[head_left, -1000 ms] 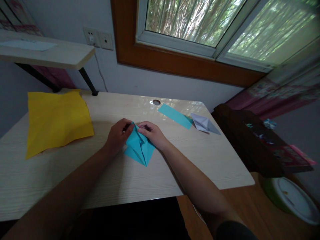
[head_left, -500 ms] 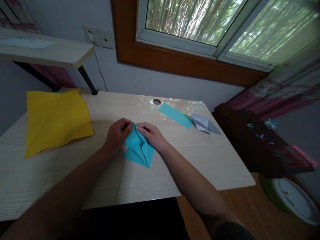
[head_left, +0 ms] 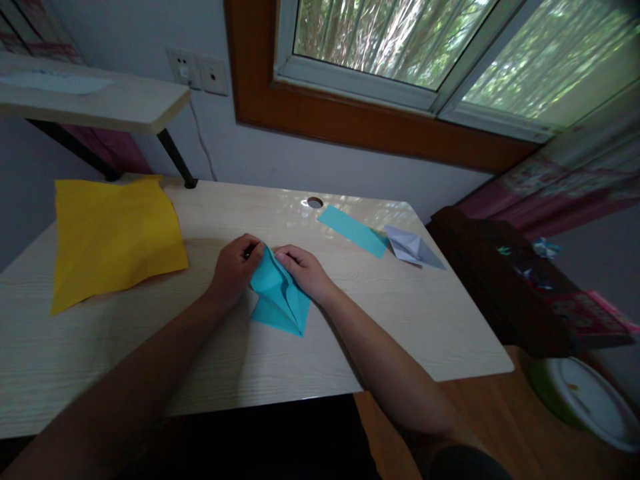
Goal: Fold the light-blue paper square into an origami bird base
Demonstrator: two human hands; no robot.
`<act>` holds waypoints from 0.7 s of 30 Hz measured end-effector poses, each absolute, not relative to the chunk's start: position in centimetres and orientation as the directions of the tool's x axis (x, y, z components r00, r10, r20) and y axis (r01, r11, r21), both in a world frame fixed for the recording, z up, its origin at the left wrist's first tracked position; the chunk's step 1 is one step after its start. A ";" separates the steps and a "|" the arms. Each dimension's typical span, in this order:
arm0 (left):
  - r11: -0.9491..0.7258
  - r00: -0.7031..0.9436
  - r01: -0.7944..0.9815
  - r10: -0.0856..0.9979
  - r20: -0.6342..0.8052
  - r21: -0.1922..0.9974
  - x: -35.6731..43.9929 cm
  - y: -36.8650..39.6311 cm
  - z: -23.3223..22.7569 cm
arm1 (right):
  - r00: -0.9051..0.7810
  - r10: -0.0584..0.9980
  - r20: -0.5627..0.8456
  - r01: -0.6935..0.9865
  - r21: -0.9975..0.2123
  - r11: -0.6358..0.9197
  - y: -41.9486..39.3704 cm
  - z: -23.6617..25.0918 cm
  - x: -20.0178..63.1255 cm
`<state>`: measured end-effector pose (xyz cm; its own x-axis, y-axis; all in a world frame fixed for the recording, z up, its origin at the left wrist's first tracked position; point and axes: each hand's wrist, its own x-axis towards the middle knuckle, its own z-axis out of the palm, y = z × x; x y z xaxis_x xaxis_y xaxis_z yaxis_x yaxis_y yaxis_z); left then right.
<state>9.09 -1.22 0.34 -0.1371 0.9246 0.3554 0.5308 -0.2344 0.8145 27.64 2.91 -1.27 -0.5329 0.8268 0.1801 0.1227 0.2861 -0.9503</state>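
A partly folded sheet of turquoise paper point(head_left: 281, 297) rests over the table between my hands, its creased layers standing a little open toward me. My left hand point(head_left: 239, 265) pinches its upper left edge between thumb and curled fingers. On the upper right edge, my right hand point(head_left: 304, 268) is closed with the thumb on top of the paper. The fingers under the paper are hidden.
A turquoise paper strip point(head_left: 353, 231) and a folded white paper shape point(head_left: 406, 245) lie at the back right of the table point(head_left: 400, 327). Yellow paper point(head_left: 117, 243) covers the left. A raised shelf point(head_left: 110, 110) stands behind it, and a cable hole point(head_left: 315, 203) is near the back edge.
Both hands keep their hold on the turquoise paper, with only slight finger movement. The whole view has shifted very slightly.
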 end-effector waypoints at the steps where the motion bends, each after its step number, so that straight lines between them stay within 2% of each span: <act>1: -0.234 -0.140 0.530 0.924 0.356 0.815 9.1 -1.2 0.3 | -0.531 0.829 0.175 0.125 -0.952 0.281 2.9 -1.3 27.6; 10: -0.239 -0.128 0.457 0.936 0.329 0.857 8.9 -1.4 0.4 | -0.515 0.841 0.166 0.113 -0.959 0.259 2.8 -1.3 27.6; 21: -0.232 -0.093 0.372 0.954 0.285 0.899 8.7 -1.3 0.0 | -0.478 0.849 0.225 0.130 -0.938 0.321 2.9 -1.8 27.7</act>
